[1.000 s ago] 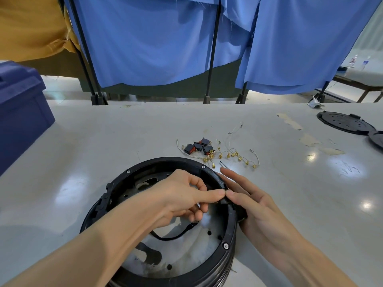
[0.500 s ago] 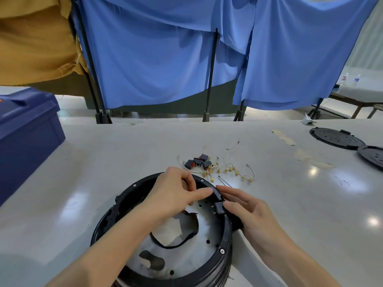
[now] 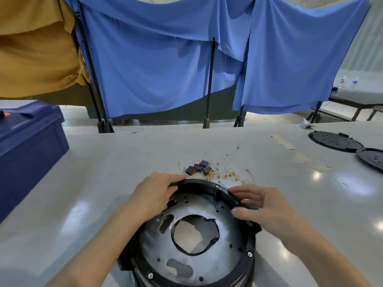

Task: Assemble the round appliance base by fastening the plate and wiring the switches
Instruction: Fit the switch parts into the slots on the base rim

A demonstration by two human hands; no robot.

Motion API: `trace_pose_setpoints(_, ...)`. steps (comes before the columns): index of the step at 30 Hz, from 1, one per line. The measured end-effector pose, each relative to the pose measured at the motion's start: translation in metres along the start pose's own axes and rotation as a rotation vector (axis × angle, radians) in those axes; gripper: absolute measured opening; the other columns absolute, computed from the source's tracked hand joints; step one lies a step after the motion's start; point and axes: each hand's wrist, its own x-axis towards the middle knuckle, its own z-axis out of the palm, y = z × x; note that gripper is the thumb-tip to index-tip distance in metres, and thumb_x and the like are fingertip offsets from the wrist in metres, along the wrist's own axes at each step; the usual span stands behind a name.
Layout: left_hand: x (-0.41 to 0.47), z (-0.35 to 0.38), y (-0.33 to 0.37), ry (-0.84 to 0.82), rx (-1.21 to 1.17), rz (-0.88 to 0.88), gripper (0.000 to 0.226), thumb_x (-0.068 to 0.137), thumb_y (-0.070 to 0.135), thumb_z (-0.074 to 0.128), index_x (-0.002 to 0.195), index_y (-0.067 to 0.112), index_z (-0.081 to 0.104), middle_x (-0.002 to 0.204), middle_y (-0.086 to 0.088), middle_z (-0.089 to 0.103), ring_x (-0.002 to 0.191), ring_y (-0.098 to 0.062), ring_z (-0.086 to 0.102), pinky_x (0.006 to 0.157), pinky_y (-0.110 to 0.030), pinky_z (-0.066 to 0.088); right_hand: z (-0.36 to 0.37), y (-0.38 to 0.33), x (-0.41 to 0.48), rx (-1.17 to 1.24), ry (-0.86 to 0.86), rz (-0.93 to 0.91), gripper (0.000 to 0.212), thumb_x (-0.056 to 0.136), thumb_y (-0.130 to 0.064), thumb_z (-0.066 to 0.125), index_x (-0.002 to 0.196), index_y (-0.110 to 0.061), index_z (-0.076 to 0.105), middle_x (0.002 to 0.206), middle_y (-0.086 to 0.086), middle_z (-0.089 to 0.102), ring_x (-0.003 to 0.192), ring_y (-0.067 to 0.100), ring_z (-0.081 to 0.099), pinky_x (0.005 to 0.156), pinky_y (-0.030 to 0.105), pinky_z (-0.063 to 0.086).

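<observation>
Base (image 3: 204, 184) sits on the surface (image 3: 99, 166) right in front of the person, open side up. Plate (image 3: 226, 259) lies inside the ring, with screws (image 3: 250, 254) showing at the rim. Switches (image 3: 198, 169) and wires (image 3: 229, 175) lie loose just beyond the far rim.

Left hand (image 3: 154, 195) lies over the far-left rim, fingers bent over the top edge, thumb hidden. Right hand (image 3: 269, 210) pinches the right rim wall, thumb inside, fingers along the outside. A teal bit (image 3: 253, 208) shows under its fingers; can't tell what it is.

Handling, my read:
- Base is rigid plastic plus sheet metal, moderate weight, won't flex. Take it by the rim at two opposite points, as now. On this glossy surface it'll slide or spin rather than tip.
- Plate cutouts look like raw sheet edges, so keep fingertips off them.
- Loop (image 3: 173, 235) round the centre hole looks soft and ragged. Not a handhold.
- Switches are small, hard and light: pinch them by the body.
- Wires are thin, limp and tangle-prone: lift one at a time by the terminals.

Room:
- Open surface left and right of the base.
- Box (image 3: 31, 146) far left and discs (image 3: 335, 140) far right, both well apart from it.
- The parts pile limits travel forward.
- Near rim runs out of frame, so I can't see the surface edge there. I'd avoid pulling the base closer.
</observation>
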Motion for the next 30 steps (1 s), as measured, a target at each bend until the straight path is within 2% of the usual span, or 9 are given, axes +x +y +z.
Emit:
trace_pose_setpoints(3, 0.006, 0.008, 0.008, 0.020, 0.027, 0.026, 0.043, 0.101, 0.020, 0.043, 0.136, 0.044, 0.050, 0.127, 0.003, 0.064, 0.115, -0.025, 0.058, 0.091, -0.039, 0.048, -0.016, -0.013, 0.022, -0.213, 0.053, -0.022, 0.004, 0.080, -0.020, 0.076, 0.079, -0.024, 0.076, 0.077, -0.010, 0.075, 0.071, -0.001, 0.067, 0.065, 0.013, 0.050)
trace_pose_setpoints(6, 0.013, 0.012, 0.009, 0.034, 0.014, 0.023, 0.043, 0.101, 0.023, 0.043, 0.136, 0.048, 0.048, 0.129, 0.004, 0.063, 0.117, -0.025, 0.057, 0.092, -0.038, 0.048, -0.014, -0.029, 0.068, -0.391, 0.081, -0.155, 0.006, 0.087, -0.020, 0.071, 0.086, -0.024, 0.077, 0.074, -0.014, 0.072, 0.068, -0.009, 0.060, 0.058, 0.005, 0.043)
trace_pose_setpoints(9, 0.017, 0.014, 0.009, 0.041, 0.009, 0.016, 0.041, 0.102, 0.028, 0.043, 0.136, 0.050, 0.046, 0.129, 0.006, 0.063, 0.119, -0.023, 0.055, 0.092, -0.036, 0.047, 0.003, -0.033, 0.123, -0.575, 0.001, -0.222, 0.016, 0.091, -0.017, 0.066, 0.104, -0.013, 0.074, 0.094, -0.006, 0.071, 0.084, 0.004, 0.062, 0.066, 0.010, 0.044)
trace_pose_setpoints(11, 0.017, 0.015, 0.009, 0.047, 0.014, 0.018, 0.040, 0.102, 0.030, 0.042, 0.136, 0.051, 0.046, 0.126, 0.007, 0.064, 0.117, -0.022, 0.055, 0.090, -0.037, 0.048, 0.016, -0.027, 0.154, -0.733, -0.041, -0.198, 0.023, 0.092, -0.022, 0.066, 0.111, -0.009, 0.070, 0.106, 0.003, 0.070, 0.097, 0.017, 0.061, 0.079, 0.023, 0.046)
trace_pose_setpoints(14, 0.018, 0.015, 0.007, 0.041, 0.018, 0.008, 0.040, 0.102, 0.032, 0.041, 0.136, 0.052, 0.044, 0.123, 0.008, 0.064, 0.117, -0.021, 0.054, 0.090, -0.036, 0.047, 0.027, -0.014, 0.182, -1.018, -0.052, -0.133, 0.042, 0.087, -0.043, 0.068, 0.111, -0.009, 0.066, 0.106, 0.008, 0.067, 0.106, 0.029, 0.055, 0.091, 0.037, 0.046)
trace_pose_setpoints(16, 0.018, 0.015, 0.006, 0.031, 0.010, 0.008, 0.041, 0.102, 0.032, 0.040, 0.136, 0.054, 0.043, 0.121, 0.009, 0.065, 0.116, -0.020, 0.054, 0.089, -0.037, 0.047, 0.029, -0.005, 0.189, -1.140, -0.036, -0.085, 0.049, 0.083, -0.049, 0.069, 0.110, -0.010, 0.062, 0.105, 0.009, 0.065, 0.108, 0.032, 0.048, 0.091, 0.039, 0.040)
trace_pose_setpoints(22, 0.020, 0.014, 0.008, 0.008, -0.001, -0.005, 0.040, 0.102, 0.032, 0.040, 0.136, 0.053, 0.044, 0.119, 0.009, 0.065, 0.116, -0.020, 0.054, 0.088, -0.036, 0.047, 0.035, 0.008, 0.187, -0.975, 0.035, 0.015, 0.031, 0.075, -0.029, 0.071, 0.102, -0.013, 0.068, 0.096, 0.009, 0.069, 0.106, 0.033, 0.048, 0.089, 0.039, 0.033)
trace_pose_setpoints(26, 0.019, 0.014, 0.010, 0.003, -0.006, -0.014, 0.039, 0.102, 0.032, 0.041, 0.136, 0.052, 0.044, 0.118, 0.008, 0.065, 0.114, -0.020, 0.054, 0.087, -0.036, 0.047, 0.035, 0.004, 0.179, -0.858, 0.111, 0.027, 0.026, 0.073, -0.030, 0.072, 0.097, -0.020, 0.072, 0.093, 0.001, 0.068, 0.104, 0.029, 0.040, 0.080, 0.039, 0.022)
trace_pose_setpoints(30, 0.020, 0.014, 0.009, 0.008, -0.017, -0.022, 0.038, 0.102, 0.034, 0.042, 0.135, 0.052, 0.046, 0.123, 0.009, 0.064, 0.116, -0.019, 0.054, 0.089, -0.037, 0.046, 0.030, 0.001, 0.168, -0.626, 0.126, 0.047, 0.016, 0.068, -0.028, 0.077, 0.083, -0.028, 0.069, 0.081, -0.006, 0.063, 0.100, 0.024, 0.050, 0.075, 0.038, 0.022)
